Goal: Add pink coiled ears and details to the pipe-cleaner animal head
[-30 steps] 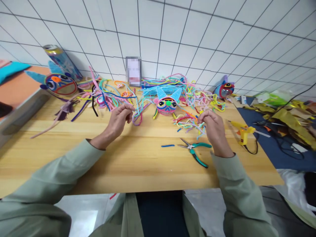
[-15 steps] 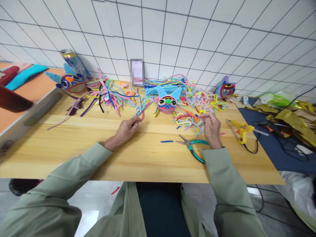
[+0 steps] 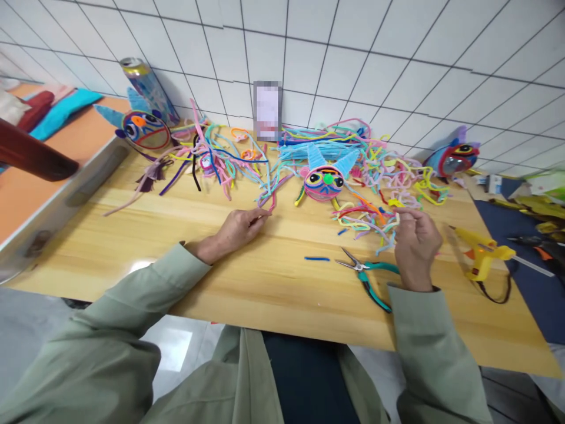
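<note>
The pink-rimmed face (image 3: pixel 324 185) is set on the table (image 3: pixel 265 277), before light-blue pipe cleaners (image 3: pixel 295 153). Left of the face and nearer the viewer, a pink strand (image 3: pixel 273 203) is met by the bent fingers of the left hand (image 3: pixel 242 228); whether it is gripped cannot be told. Right of the face, the right hand (image 3: pixel 417 242) is held with fingers curled beside tangled strands (image 3: pixel 359 224), its grip hidden; pliers (image 3: pixel 359 268) are laid in front
</note>
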